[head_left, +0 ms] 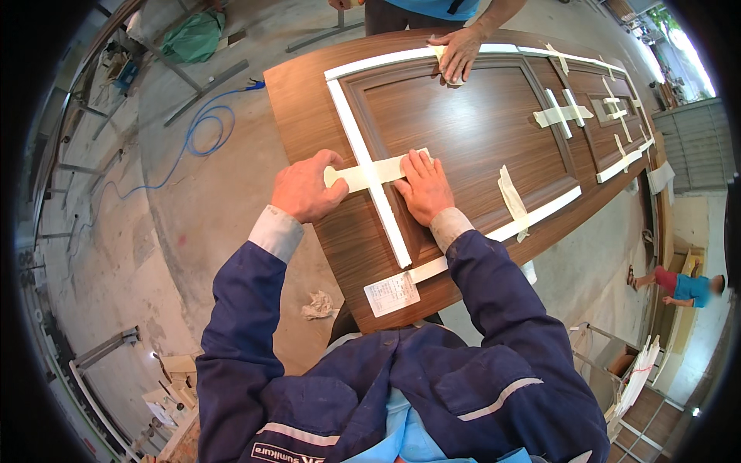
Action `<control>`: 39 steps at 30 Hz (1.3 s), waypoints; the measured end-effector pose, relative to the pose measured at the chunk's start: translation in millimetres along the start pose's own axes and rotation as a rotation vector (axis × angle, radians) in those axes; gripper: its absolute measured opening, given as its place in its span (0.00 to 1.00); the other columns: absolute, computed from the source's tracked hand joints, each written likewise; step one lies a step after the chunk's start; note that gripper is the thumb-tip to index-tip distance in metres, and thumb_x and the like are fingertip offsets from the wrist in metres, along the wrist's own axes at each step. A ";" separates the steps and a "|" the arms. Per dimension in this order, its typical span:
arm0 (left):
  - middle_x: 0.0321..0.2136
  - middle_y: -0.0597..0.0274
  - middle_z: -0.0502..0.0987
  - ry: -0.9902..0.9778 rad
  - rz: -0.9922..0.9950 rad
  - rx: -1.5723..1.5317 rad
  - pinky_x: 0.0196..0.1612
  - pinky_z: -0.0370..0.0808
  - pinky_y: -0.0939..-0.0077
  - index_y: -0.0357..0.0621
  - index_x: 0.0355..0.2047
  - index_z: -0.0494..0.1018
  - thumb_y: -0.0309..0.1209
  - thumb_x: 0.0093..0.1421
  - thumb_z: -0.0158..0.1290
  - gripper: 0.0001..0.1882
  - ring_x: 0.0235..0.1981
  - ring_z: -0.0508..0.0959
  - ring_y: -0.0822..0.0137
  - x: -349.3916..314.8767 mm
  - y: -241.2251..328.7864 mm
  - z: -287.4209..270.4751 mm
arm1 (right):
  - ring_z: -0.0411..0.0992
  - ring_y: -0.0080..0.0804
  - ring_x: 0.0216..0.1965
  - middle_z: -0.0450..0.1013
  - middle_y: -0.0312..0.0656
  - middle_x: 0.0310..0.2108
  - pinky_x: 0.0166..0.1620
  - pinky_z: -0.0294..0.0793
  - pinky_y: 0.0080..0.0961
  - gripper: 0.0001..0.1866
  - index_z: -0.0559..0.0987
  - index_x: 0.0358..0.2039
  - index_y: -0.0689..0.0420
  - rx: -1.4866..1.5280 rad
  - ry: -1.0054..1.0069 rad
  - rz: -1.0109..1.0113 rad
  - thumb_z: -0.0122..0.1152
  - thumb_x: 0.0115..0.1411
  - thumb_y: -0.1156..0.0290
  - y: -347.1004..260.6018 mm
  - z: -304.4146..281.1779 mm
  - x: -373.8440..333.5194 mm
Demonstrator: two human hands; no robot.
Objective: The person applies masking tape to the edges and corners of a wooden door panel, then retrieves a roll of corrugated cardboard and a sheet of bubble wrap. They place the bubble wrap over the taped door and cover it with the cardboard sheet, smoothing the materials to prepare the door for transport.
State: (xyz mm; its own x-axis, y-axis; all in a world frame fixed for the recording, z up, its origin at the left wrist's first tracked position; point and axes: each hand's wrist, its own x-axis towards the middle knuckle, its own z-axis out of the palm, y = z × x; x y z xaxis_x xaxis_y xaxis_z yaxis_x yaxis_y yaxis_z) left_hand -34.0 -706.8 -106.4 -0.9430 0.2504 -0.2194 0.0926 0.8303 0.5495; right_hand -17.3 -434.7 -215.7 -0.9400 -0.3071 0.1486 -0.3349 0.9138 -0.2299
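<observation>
A large brown wood-grain door panel [301, 85] lies flat before me, with raised frames and white strips along them. A strip of cream masking tape [356, 178] crosses the white strip [392, 226] on the panel's left part. My left hand [307, 187] pinches the tape's left end between thumb and fingers near the panel's left edge; whether a roll is inside the hand is hidden. My right hand [424, 187] lies flat over the tape's right end, fingers stretched out. More tape pieces [512, 202] cross other white strips. A printed white label [391, 294] sits at the near left corner.
Across the panel, a co-worker's hand [459, 55] presses on tape at the far edge. A blue hose [202, 133] coils on the floor at left, near metal stands [204, 92] and a green bag [193, 37]. Another person [683, 285] is at far right.
</observation>
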 end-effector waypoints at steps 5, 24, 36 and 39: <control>0.36 0.45 0.83 -0.084 -0.097 0.132 0.49 0.75 0.53 0.42 0.51 0.74 0.44 0.61 0.46 0.24 0.43 0.82 0.45 6.4 -7.2 5.2 | 0.50 0.51 0.74 0.57 0.53 0.72 0.74 0.45 0.51 0.37 0.63 0.69 0.61 0.056 -0.026 0.128 0.49 0.70 0.47 -18.1 -2.5 10.8; 0.46 0.46 0.83 -0.138 -0.143 0.222 0.55 0.74 0.57 0.40 0.52 0.76 0.53 0.60 0.54 0.31 0.51 0.81 0.49 18.6 -3.8 6.3 | 0.34 0.54 0.77 0.38 0.61 0.76 0.76 0.33 0.48 0.61 0.41 0.73 0.69 0.211 -0.083 0.380 0.66 0.59 0.41 -87.5 43.6 41.5; 0.34 0.53 0.85 -0.443 -0.390 0.525 0.42 0.79 0.62 0.47 0.30 0.85 0.37 0.51 0.55 0.13 0.41 0.85 0.53 24.2 -9.7 -3.5 | 0.33 0.53 0.77 0.38 0.58 0.76 0.76 0.34 0.46 0.64 0.41 0.74 0.66 0.227 -0.183 0.463 0.68 0.55 0.39 -97.1 17.3 51.7; 0.41 0.57 0.85 -0.489 -0.393 0.554 0.47 0.79 0.63 0.49 0.38 0.85 0.35 0.52 0.57 0.14 0.46 0.84 0.56 31.9 -5.9 2.0 | 0.48 0.51 0.74 0.52 0.59 0.71 0.73 0.47 0.46 0.55 0.51 0.72 0.62 0.055 0.044 0.300 0.68 0.57 0.42 -107.4 2.2 51.9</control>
State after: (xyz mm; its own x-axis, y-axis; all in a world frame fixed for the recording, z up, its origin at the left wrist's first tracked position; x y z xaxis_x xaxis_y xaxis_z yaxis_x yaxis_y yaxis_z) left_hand -64.0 -702.8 -118.2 -0.7062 -0.0268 -0.7075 0.0503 0.9949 -0.0879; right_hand -30.2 -549.3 -185.4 -0.9941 -0.0125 0.1075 -0.0466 0.9458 -0.3214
